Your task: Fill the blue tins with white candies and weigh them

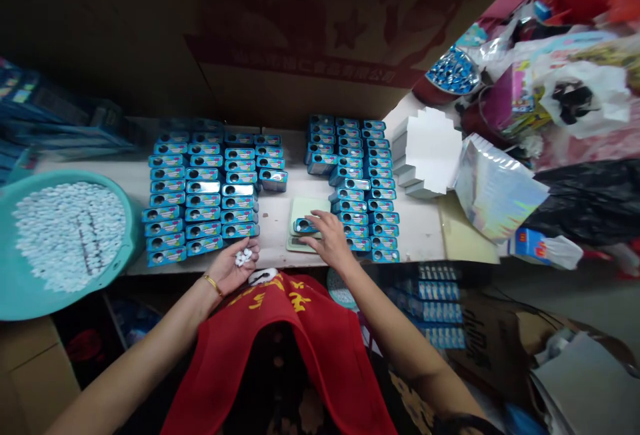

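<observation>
My left hand [229,268] is cupped palm up at the table's front edge, with several small white candies [243,257] lying in it. Between the thumb and fingers of my right hand [329,238] is a small blue tin [303,225] with a dark round opening on top. That tin stands on a pale green scale [299,206], whose display is partly covered by the hand. Rows of similar blue tins [204,215] stand just beyond my left hand. More blue tins [355,230] are lined up right of the scale.
A turquoise basin [131,222] of white candies is at the left. A large cardboard box [280,35] rises behind the table. White card pieces [433,148] and shiny silvery sheets [500,185] lie right. A bowl of blue wrapped pieces [453,72] sits farther back.
</observation>
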`<state>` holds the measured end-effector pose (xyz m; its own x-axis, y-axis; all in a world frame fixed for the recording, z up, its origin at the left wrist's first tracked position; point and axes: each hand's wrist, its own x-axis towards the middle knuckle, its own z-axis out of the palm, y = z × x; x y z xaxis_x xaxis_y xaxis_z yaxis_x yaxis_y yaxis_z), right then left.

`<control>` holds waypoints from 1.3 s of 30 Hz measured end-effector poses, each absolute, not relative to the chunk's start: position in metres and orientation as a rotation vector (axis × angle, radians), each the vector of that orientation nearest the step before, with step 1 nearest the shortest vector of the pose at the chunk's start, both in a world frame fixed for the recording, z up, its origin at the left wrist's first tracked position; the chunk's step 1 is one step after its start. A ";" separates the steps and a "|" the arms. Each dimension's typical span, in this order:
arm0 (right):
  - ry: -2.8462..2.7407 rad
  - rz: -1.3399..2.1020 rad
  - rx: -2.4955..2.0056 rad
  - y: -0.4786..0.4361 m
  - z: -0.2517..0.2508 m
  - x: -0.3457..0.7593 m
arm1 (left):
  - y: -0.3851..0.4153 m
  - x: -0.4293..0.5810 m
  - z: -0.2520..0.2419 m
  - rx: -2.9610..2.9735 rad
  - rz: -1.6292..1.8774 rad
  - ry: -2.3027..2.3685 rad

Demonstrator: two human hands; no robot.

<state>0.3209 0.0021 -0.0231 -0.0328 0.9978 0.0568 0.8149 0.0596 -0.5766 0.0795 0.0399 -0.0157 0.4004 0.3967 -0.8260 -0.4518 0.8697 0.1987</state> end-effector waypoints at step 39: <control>-2.012 0.665 -1.889 0.002 -0.040 0.339 | 0.030 0.015 -0.021 -0.091 0.710 1.074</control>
<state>0.3390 0.0016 -0.0404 -0.0892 0.9916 -0.0933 0.8521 0.0275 -0.5227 0.0154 0.0296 -0.0210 0.2803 0.4861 -0.8277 -0.5708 0.7777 0.2634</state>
